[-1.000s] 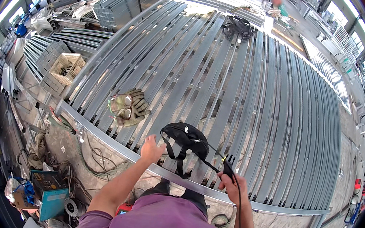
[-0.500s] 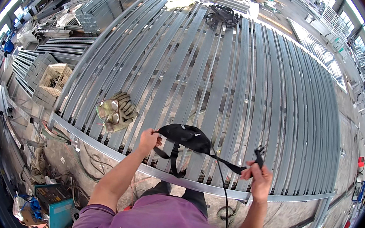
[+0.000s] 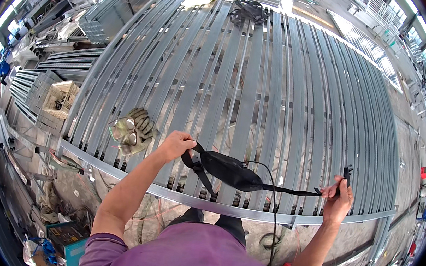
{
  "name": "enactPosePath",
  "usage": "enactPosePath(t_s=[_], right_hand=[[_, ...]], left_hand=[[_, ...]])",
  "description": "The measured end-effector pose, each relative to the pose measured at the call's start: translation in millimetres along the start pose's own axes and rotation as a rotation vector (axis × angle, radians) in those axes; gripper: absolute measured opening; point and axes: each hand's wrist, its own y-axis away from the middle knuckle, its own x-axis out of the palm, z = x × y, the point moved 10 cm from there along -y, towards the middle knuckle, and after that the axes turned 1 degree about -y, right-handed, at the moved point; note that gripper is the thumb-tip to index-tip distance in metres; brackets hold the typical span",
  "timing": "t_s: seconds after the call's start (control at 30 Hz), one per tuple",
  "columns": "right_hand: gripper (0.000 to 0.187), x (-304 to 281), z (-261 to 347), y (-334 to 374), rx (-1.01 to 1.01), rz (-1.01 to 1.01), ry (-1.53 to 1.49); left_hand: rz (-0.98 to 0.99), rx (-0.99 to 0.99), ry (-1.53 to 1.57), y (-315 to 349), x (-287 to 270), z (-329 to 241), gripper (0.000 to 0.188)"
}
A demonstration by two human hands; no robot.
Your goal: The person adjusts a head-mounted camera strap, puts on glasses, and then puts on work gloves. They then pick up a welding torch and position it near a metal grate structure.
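A black waist bag (image 3: 232,171) hangs stretched between my two hands over the near end of a rack of grey metal bars (image 3: 248,100). My left hand (image 3: 177,146) is closed on the strap at the bag's left end, and a loose length of webbing dangles below it. On the far side of the bag, my right hand (image 3: 339,197) grips the other strap close to its black buckle (image 3: 347,172). A thin black cable (image 3: 273,213) runs from the bag down past my shirt. Left of my left hand, work gloves (image 3: 143,122) and glasses (image 3: 128,133) lie on the bars.
A second black strapped bag (image 3: 250,12) rests at the rack's far end. A crate (image 3: 61,99) with small parts stands left of the rack, near stacked metal profiles (image 3: 103,15). Low on the left is a teal machine (image 3: 71,245), with cables on the floor.
My right hand has moved right, pulling the strap out straighter. My left hand has risen slightly, and the bag has shifted right and tilted down at its right end.
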Motion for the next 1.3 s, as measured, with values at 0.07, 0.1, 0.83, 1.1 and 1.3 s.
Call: enactPosePath(t_s=[0.07, 0.1, 0.83, 1.1, 1.3], right_hand=[[0.032, -14.3, 1.8, 5.6, 0.022, -0.013, -0.010], [0.032, -20.9, 1.8, 8.4, 0.034, -0.016, -0.016], [0.023, -93.0, -9.8, 132.9, 0.400, 0.122, 0.418], [0.023, -71.1, -135.8, 224.7, 0.898, 0.476, 0.566], [0.035, 13.2, -183.8, 226.1, 0.696, 0.510, 0.443]], left_hand=[[0.050, -0.017, 0.095, 1.4, 10.5, 1.8, 0.016], [0.077, -0.024, 0.118, 0.9, 14.9, 6.3, 0.016], [0.052, 0.267, -0.283, -38.5, 94.9, -79.8, 0.021], [0.014, 0.278, -0.413, -29.6, 82.4, -48.7, 0.023], [-0.020, 0.303, -0.453, -16.3, 76.3, -8.7, 0.029]])
